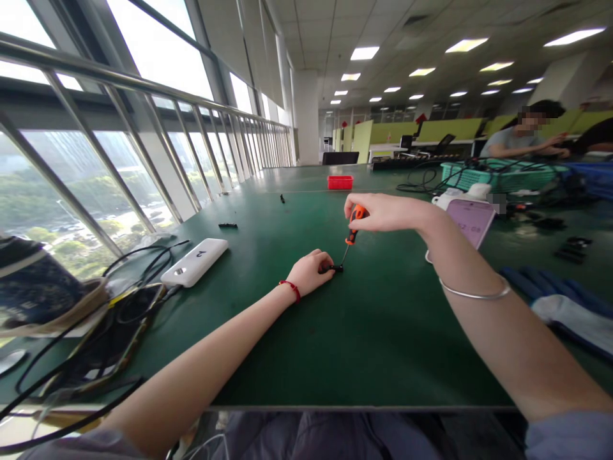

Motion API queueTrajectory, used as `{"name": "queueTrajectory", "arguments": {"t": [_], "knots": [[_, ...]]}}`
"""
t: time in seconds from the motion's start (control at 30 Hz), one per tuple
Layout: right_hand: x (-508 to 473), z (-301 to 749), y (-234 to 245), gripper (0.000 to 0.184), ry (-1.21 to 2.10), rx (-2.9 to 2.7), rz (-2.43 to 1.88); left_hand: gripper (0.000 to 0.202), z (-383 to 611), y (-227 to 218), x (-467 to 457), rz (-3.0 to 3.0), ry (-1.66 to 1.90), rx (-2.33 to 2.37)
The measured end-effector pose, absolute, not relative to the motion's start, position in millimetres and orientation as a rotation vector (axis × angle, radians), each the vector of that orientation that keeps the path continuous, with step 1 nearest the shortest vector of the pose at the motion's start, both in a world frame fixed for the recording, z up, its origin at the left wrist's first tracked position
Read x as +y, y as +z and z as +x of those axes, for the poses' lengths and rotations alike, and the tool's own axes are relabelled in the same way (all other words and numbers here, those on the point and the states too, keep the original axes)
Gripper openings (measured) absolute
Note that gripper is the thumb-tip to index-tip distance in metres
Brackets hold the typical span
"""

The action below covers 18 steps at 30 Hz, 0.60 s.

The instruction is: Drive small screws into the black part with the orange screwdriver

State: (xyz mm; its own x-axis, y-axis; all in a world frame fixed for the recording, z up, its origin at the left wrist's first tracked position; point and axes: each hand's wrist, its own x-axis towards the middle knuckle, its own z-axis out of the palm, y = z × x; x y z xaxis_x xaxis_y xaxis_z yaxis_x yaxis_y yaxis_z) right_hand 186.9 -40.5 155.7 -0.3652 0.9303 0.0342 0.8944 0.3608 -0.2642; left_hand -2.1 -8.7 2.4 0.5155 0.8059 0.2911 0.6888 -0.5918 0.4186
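Observation:
My right hand [383,213] is closed around the orange and black handle of a screwdriver [352,234], held nearly upright with its shaft slanting down. The tip meets, or comes very close to, the right end of a small black part [339,268] on the green table. My left hand [312,271] pinches the other end of this part against the tabletop, its fingers covering much of it. What kind of part it is, I cannot make out.
Left of my hands lie a white power bank [196,262], cables and a dark phone [115,338]. Farther off stands a red tray [340,183]. On the right are a propped phone [467,220], blue-grey gloves [565,303] and a teal basket [502,176]. A person [522,137] sits beyond.

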Motion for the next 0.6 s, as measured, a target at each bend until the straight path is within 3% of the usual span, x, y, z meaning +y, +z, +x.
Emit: {"name": "queueTrajectory", "arguments": {"t": [0.13,0.27,0.43,0.53,0.6], "knots": [[-36.8,187.2,154.8,0.036,0.286,-2.397,-1.741,0.015,-2.3,2.4,-8.6,2.513,0.675,1.269],[-37.3,185.8,155.1,0.029,0.310,-2.395,-1.709,0.016,-2.4,2.3,-8.5,2.520,0.664,1.273],[-40.6,183.9,155.4,0.046,0.204,-2.331,-1.835,0.016,-2.4,2.1,-8.4,2.524,0.667,1.270],[-41.1,184.0,155.4,0.035,0.265,-2.363,-1.755,0.016,-2.5,2.1,-8.5,2.523,0.667,1.268],[-40.7,184.7,155.6,0.037,0.327,-2.378,-1.732,0.016,-2.6,2.1,-8.5,2.525,0.666,1.266]]}}
